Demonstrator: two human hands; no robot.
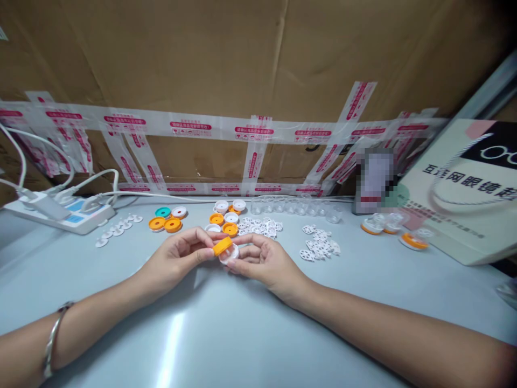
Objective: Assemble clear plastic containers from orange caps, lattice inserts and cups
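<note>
My left hand (pixel 180 257) pinches an orange cap (pixel 222 246) between thumb and fingers, tilted over a small clear round container (pixel 229 254). My right hand (pixel 264 260) cups that clear container from the right, fingers curled round it. Both hands meet low over the grey table (pixel 202 334), just in front of a cluster of orange and white caps (pixel 224 220). A silver bracelet (pixel 52 337) is on my left wrist.
White perforated discs lie in piles (pixel 319 243) (pixel 262 226) and at the left (pixel 117 229). Orange, teal and white caps (pixel 166 220) sit left of centre. Clear cups (pixel 294 207) line the back. A power strip (pixel 60 213) is far left; a printed box (pixel 464 194) and assembled pieces (pixel 388 223) right. Taped cardboard wall behind.
</note>
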